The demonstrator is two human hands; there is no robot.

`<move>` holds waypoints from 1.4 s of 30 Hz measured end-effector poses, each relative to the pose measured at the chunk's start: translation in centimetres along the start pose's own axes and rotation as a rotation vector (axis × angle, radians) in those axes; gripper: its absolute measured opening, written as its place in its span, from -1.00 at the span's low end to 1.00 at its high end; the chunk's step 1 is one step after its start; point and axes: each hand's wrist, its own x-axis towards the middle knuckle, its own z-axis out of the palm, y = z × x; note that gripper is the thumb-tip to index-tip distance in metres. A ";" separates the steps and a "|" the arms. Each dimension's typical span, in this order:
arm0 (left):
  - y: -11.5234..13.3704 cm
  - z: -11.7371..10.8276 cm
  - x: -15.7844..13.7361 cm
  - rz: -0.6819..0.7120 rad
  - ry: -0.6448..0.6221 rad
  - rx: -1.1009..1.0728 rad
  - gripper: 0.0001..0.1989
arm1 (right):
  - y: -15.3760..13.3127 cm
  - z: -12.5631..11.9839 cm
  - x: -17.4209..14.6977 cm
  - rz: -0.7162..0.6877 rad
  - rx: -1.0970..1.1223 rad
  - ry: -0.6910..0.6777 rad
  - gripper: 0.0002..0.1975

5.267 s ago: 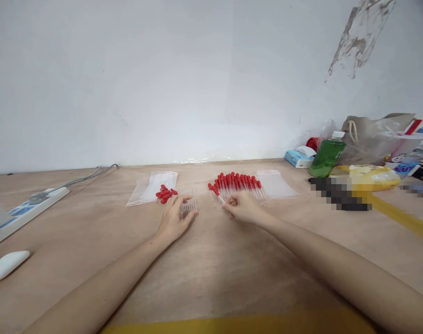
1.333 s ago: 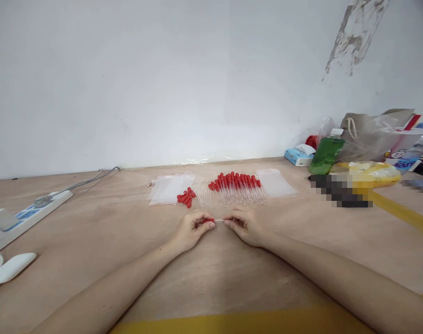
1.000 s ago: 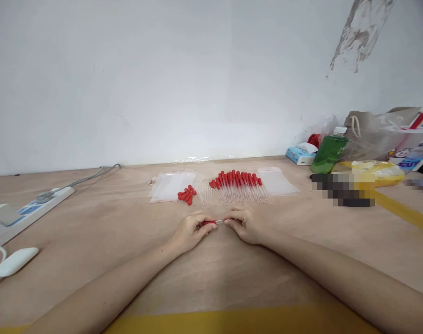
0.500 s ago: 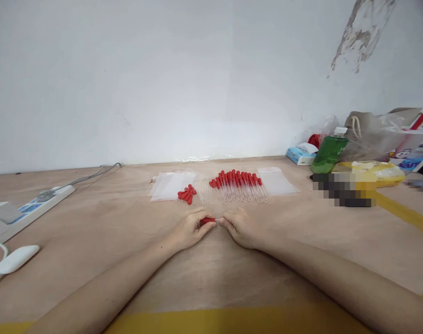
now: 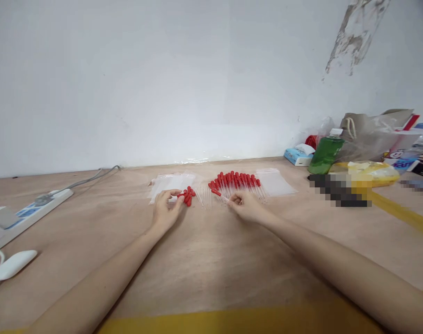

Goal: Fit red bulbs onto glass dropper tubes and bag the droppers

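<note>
My left hand [image 5: 165, 211] is at the small pile of red rubber bulbs [image 5: 188, 196], with thumb and forefinger pinched about the bulb at the pile's left end. My right hand [image 5: 245, 207] is closed on the thin clear tube of a dropper [image 5: 217, 193], whose red bulb points up and to the left. Beside it lies a row of assembled droppers [image 5: 236, 179], red bulbs toward the wall. Between the pile and that row are several loose clear tubes [image 5: 205, 198]. My right hand partly covers the row's near ends.
Clear plastic bags [image 5: 169, 184] lie behind the bulbs, and another bag [image 5: 274, 181] right of the droppers. A power strip [image 5: 32, 215] stands at the left. A green bottle [image 5: 325, 153], a tissue pack [image 5: 298, 156] and other bags crowd the right.
My hands have moved apart. The left went left and away to the bulb pile. The right carried the dropper forward to the row; its bulb has left my left hand.
</note>
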 end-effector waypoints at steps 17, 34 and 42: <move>-2.2 0.4 1.2 -0.216 -0.083 -0.085 -0.74 | -2.7 3.1 7.4 0.352 -0.298 0.064 -0.63; -2.1 0.6 1.3 0.163 -0.133 0.105 -0.74 | -4.0 3.8 6.4 0.219 -0.389 -0.040 -0.74; -2.4 1.5 2.1 0.180 -0.039 0.219 -0.74 | -4.4 4.5 6.8 0.230 -0.370 -0.065 -0.72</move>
